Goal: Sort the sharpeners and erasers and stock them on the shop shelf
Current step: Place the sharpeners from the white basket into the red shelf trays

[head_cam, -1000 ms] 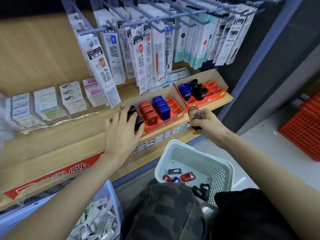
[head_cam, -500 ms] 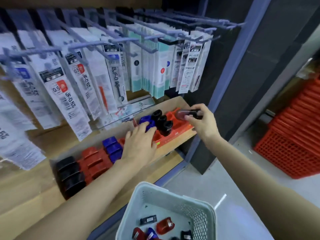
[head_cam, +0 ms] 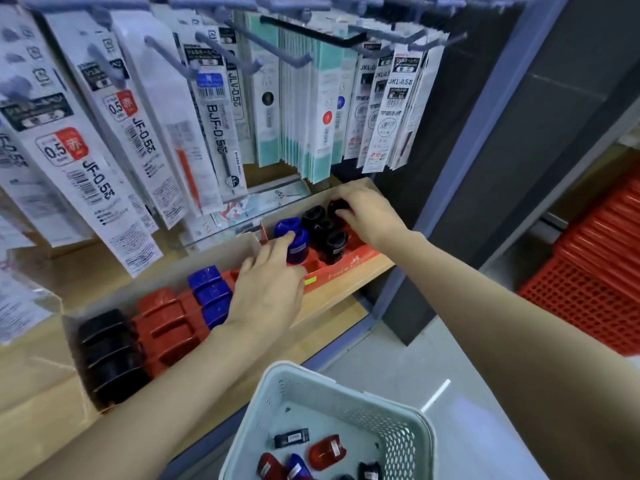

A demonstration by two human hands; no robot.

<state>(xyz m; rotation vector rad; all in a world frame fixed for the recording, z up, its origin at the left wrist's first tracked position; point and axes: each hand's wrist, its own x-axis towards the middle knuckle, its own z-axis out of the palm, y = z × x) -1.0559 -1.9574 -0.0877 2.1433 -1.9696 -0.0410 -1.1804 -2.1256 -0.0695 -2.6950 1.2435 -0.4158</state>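
Observation:
Two red display trays stand on the wooden shelf. The right tray point(head_cam: 349, 268) holds blue sharpeners point(head_cam: 289, 227) and black sharpeners point(head_cam: 334, 244). My right hand point(head_cam: 367, 211) pinches a black sharpener point(head_cam: 336, 204) at the back of that tray, fingers curled over it. My left hand point(head_cam: 270, 289) lies flat over the gap between the trays, its fingertips touching a blue sharpener point(head_cam: 298, 249). The left tray point(head_cam: 166, 327) holds rows of black sharpeners point(head_cam: 107, 355), red ones and blue ones point(head_cam: 211, 292). A pale basket point(head_cam: 398, 424) below holds several loose sharpeners point(head_cam: 325, 452).
Packets of pen refills point(head_cam: 104, 143) hang on hooks just above the trays. A dark upright panel point(head_cam: 485, 168) closes the shelf on the right. Red crates point(head_cam: 595, 271) stand on the floor at the far right.
My right hand has moved from beside the right tray to its back row, lowering the black sharpener among the others. My left hand stays at the trays. The view has come closer.

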